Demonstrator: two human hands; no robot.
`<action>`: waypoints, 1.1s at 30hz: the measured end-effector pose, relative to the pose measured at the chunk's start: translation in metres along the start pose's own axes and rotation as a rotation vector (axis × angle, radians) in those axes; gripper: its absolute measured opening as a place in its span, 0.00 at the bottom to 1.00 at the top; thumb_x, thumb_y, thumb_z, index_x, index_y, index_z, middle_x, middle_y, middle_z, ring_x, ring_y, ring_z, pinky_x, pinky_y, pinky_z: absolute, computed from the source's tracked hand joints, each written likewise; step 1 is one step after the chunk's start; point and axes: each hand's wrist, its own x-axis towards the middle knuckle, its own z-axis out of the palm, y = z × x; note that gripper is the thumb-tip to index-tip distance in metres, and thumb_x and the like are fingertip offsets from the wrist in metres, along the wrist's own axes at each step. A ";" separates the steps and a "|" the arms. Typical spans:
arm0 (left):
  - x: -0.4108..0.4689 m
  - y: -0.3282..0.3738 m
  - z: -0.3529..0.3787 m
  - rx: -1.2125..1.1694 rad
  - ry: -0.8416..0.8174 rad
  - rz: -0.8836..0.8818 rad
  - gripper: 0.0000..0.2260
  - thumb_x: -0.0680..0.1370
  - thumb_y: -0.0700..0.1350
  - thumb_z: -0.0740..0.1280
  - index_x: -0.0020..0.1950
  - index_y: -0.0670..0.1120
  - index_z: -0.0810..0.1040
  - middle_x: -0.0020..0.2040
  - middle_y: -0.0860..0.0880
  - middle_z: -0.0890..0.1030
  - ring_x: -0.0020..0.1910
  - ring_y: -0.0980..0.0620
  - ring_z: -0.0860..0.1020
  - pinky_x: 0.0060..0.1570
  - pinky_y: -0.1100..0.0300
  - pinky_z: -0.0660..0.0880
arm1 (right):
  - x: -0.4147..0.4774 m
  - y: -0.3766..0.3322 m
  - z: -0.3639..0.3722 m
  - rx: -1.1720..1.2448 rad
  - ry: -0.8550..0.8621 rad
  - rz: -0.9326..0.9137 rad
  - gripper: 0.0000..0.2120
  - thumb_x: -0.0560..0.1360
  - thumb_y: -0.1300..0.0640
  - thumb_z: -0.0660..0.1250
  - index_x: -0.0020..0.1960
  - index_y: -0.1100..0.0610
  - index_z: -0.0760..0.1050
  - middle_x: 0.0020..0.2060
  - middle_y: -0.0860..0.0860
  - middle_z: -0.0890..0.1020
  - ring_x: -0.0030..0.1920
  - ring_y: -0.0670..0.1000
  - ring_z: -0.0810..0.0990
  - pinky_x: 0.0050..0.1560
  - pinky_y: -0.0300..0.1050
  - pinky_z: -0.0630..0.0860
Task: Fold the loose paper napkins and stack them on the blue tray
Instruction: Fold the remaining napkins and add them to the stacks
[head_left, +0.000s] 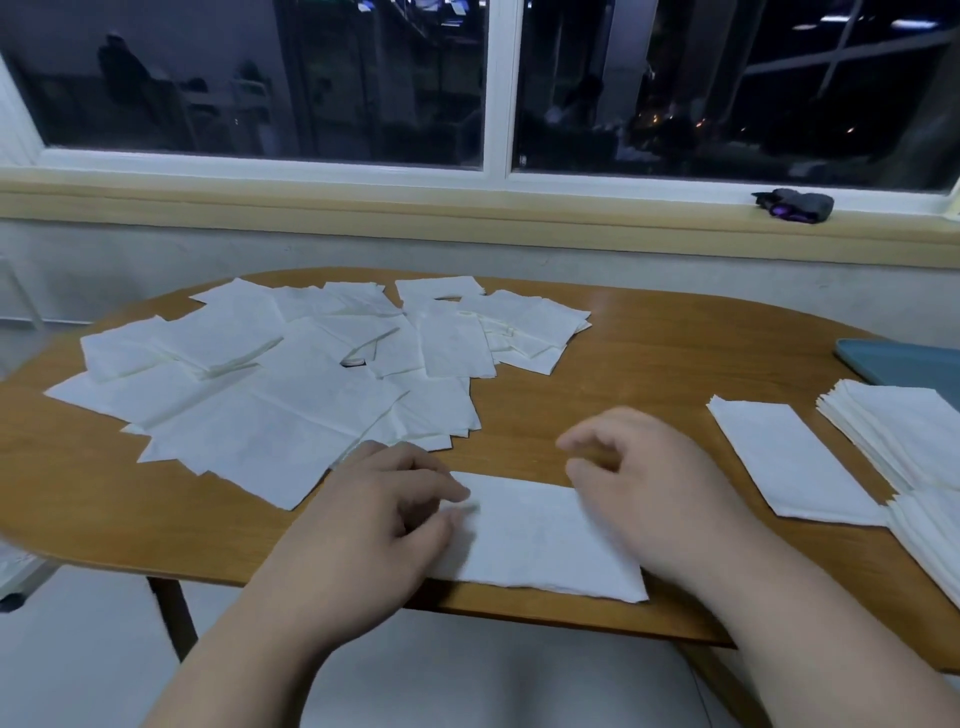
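Bare left hand (363, 525), right hand (655, 501).

A bare lane crosses the oval wooden tabletop (649, 364) between the heap of loose white paper napkins (270, 395), left, and folded white napkin stacks (904, 431) at its right edge
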 end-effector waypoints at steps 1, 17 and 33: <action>0.001 -0.002 -0.001 -0.007 0.027 -0.021 0.07 0.77 0.52 0.66 0.50 0.60 0.83 0.52 0.68 0.76 0.59 0.64 0.69 0.54 0.68 0.68 | 0.014 -0.006 0.001 -0.003 -0.018 0.012 0.08 0.79 0.51 0.64 0.54 0.41 0.79 0.51 0.34 0.76 0.53 0.38 0.73 0.46 0.33 0.68; 0.014 -0.014 0.002 -0.092 0.100 -0.098 0.08 0.78 0.53 0.63 0.48 0.59 0.82 0.45 0.62 0.76 0.53 0.63 0.70 0.53 0.65 0.70 | 0.170 -0.057 0.074 -0.204 -0.082 -0.031 0.16 0.74 0.41 0.67 0.51 0.53 0.80 0.49 0.48 0.81 0.50 0.50 0.78 0.51 0.49 0.77; 0.013 -0.013 -0.002 -0.127 0.111 -0.115 0.08 0.78 0.54 0.63 0.49 0.59 0.82 0.47 0.63 0.76 0.56 0.64 0.70 0.54 0.66 0.69 | 0.160 -0.059 0.060 -0.220 0.055 -0.152 0.08 0.79 0.57 0.59 0.46 0.53 0.76 0.42 0.47 0.80 0.43 0.49 0.77 0.41 0.47 0.75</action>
